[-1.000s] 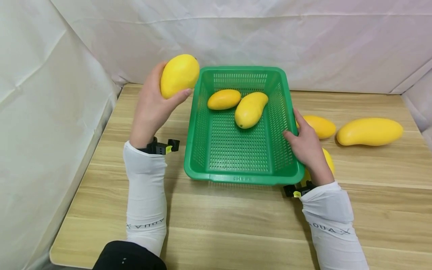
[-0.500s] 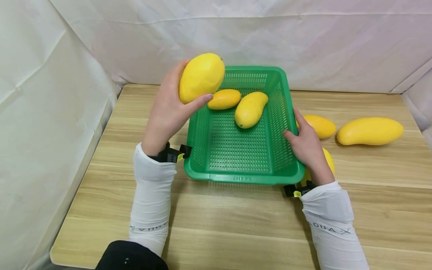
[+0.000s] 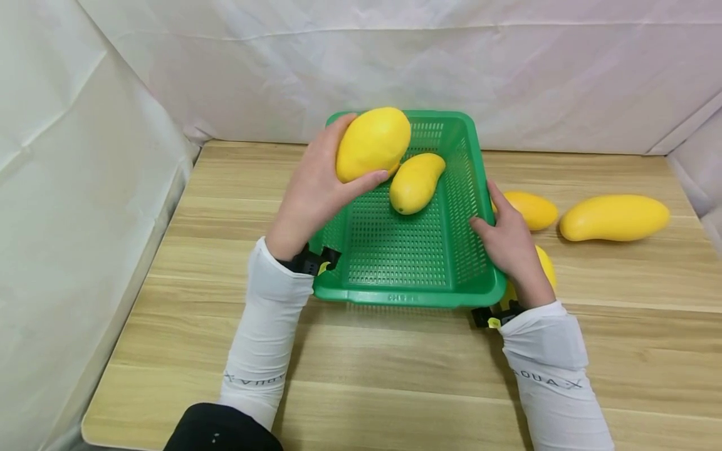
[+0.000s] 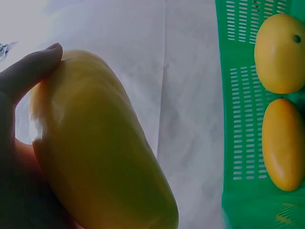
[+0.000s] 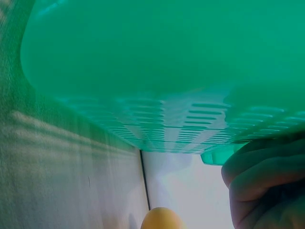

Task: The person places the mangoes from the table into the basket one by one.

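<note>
My left hand grips a large yellow mango, thumb and fingers spread around its sides, above the far left part of a green plastic basket. Inside the basket lies a curved yellow mango. A smaller orange-yellow mango beside it shows in the left wrist view but is mostly covered by the held one in the head view. My right hand holds the basket's right rim, thumb on the inner side and fingers outside. In the right wrist view its curled fingers are against the basket's outer wall.
Right of the basket, a mango and a long mango lie on the wooden table. Another mango is partly hidden behind my right wrist. White cloth hangs at the back and left.
My left hand has carried the large mango rightward from beside the basket to over it, dipping slightly lately. My right hand and the basket have stayed in place.
</note>
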A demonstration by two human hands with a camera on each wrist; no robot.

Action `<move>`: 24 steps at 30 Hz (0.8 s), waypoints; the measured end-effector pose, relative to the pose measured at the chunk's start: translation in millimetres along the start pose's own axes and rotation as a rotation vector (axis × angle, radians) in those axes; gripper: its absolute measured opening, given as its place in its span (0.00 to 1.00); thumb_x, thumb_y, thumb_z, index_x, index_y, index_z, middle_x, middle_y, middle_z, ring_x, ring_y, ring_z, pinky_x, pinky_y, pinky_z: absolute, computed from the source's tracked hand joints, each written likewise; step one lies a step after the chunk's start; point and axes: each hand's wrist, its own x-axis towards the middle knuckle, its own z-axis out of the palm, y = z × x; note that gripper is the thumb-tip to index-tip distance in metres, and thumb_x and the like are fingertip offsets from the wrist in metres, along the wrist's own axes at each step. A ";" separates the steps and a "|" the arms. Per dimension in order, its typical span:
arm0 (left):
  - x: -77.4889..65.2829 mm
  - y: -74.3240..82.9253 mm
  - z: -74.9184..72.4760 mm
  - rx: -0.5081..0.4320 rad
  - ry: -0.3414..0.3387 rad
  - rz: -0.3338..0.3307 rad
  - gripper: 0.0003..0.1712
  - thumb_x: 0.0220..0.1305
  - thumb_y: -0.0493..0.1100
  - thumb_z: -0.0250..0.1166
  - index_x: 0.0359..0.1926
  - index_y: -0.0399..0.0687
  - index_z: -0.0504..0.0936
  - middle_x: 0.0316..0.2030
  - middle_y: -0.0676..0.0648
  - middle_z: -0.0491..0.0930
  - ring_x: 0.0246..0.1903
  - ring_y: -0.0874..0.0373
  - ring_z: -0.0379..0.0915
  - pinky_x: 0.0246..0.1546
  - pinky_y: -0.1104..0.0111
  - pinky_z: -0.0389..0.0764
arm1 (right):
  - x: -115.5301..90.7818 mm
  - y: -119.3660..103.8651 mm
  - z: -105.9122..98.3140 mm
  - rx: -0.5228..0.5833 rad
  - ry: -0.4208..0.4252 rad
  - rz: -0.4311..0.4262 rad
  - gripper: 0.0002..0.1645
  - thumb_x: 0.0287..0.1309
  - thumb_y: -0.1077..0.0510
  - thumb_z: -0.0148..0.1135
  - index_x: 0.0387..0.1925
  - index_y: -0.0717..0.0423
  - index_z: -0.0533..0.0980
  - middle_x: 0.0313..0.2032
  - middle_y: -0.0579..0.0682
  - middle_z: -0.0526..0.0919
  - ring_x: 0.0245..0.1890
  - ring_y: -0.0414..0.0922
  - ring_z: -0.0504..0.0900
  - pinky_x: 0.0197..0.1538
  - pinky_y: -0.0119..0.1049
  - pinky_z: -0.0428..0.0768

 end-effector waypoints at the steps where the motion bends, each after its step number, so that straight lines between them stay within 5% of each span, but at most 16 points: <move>1: 0.6 -0.2 1.7 0.015 -0.008 0.004 0.47 0.48 0.68 0.66 0.67 0.60 0.61 0.56 0.56 0.70 0.48 0.61 0.64 0.47 0.62 0.70 | 0.2 -0.1 0.2 -0.002 0.000 -0.001 0.42 0.66 0.60 0.48 0.74 0.44 0.41 0.42 0.71 0.79 0.26 0.51 0.83 0.26 0.41 0.84; 17: 6.9 -5.1 18.9 0.138 -0.160 -0.066 0.54 0.48 0.71 0.63 0.71 0.58 0.53 0.56 0.47 0.67 0.46 0.57 0.63 0.40 0.61 0.73 | 1.6 -2.4 2.3 0.012 -0.009 -0.001 0.42 0.66 0.60 0.48 0.74 0.45 0.41 0.42 0.70 0.79 0.27 0.51 0.83 0.26 0.41 0.84; 24: 11.6 -8.5 20.7 0.213 -0.237 -0.040 0.53 0.51 0.65 0.65 0.72 0.56 0.51 0.58 0.44 0.65 0.47 0.55 0.63 0.44 0.59 0.74 | 2.0 -2.7 2.7 0.010 -0.003 -0.004 0.42 0.66 0.60 0.48 0.74 0.45 0.41 0.44 0.69 0.78 0.27 0.51 0.83 0.26 0.41 0.84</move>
